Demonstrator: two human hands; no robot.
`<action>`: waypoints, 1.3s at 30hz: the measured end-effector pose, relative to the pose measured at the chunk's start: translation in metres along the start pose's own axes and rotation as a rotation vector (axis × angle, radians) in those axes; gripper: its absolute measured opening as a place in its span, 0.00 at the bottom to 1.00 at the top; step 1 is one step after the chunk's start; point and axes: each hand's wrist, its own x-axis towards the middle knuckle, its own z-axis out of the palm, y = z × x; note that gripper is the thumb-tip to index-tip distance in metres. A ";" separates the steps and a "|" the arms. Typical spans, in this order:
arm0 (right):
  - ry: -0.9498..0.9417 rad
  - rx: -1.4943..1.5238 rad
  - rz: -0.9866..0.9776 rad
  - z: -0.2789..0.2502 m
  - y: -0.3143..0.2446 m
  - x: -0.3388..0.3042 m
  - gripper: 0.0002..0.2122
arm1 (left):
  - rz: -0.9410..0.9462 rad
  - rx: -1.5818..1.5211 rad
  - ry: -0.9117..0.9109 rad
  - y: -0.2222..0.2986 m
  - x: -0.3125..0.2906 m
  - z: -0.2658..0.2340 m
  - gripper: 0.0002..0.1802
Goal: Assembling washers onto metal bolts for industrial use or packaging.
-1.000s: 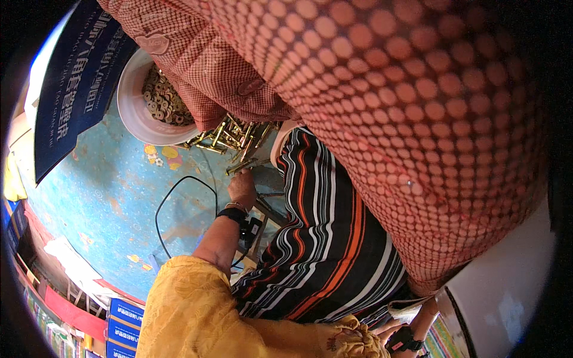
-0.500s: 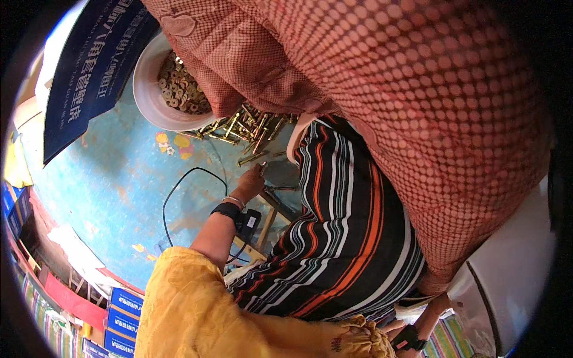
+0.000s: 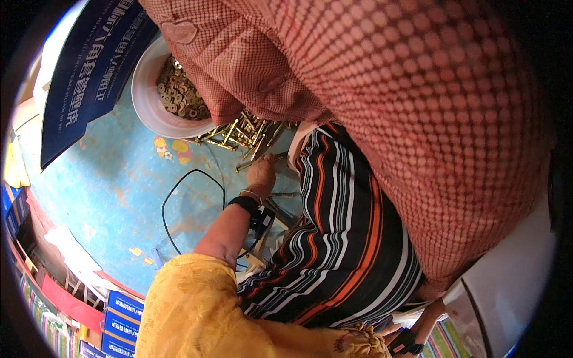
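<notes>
My left hand point(image 3: 261, 173) reaches over the blue surface point(image 3: 110, 197), fingers bent down and closed, their tips mostly hidden. Beside them lies a brass-coloured bolt point(image 3: 243, 166), partly covered by the hand; what the fingers hold cannot be made out. Just beyond is a heap of similar bolts point(image 3: 242, 130). A white bucket point(image 3: 143, 95) holding many metal washers point(image 3: 179, 98) stands behind the heap. At the lower right, my right hand point(image 3: 434, 310) extends beneath a red dotted cloth point(image 3: 382, 119), with its fingers hidden.
Striped black, white and orange cloth point(image 3: 352, 221) fills the middle. A black cable point(image 3: 167, 209) loops left of my forearm, near a wooden frame point(image 3: 256, 261). Dark blue printed cardboard point(image 3: 89, 77) stands at upper left; blue boxes point(image 3: 122, 325) are stacked below. A white sack point(image 3: 507, 286) sits right.
My left hand has moved slightly away from me and right, turning its fingers down beside the nearest bolt. My right hand stays in about the same place.
</notes>
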 end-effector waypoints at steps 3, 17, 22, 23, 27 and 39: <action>0.001 0.000 0.000 -0.001 -0.001 0.001 0.14 | -0.045 0.201 -0.087 -0.006 0.015 0.015 0.09; 0.012 0.007 -0.006 0.001 0.004 0.004 0.14 | -0.001 0.062 -0.132 -0.040 0.006 -0.008 0.09; 0.012 0.020 -0.012 0.005 0.003 0.005 0.14 | -0.006 -0.054 -0.107 -0.069 -0.009 -0.020 0.12; 0.013 0.021 -0.010 0.006 0.003 0.005 0.14 | 0.001 -0.054 -0.105 -0.070 -0.011 -0.022 0.12; 0.007 0.027 0.004 0.012 -0.001 0.008 0.14 | -0.007 -0.080 -0.057 -0.069 -0.019 -0.035 0.13; 0.086 0.368 0.157 0.003 -0.098 0.036 0.09 | -0.180 -0.592 -0.152 -0.009 -0.053 -0.120 0.20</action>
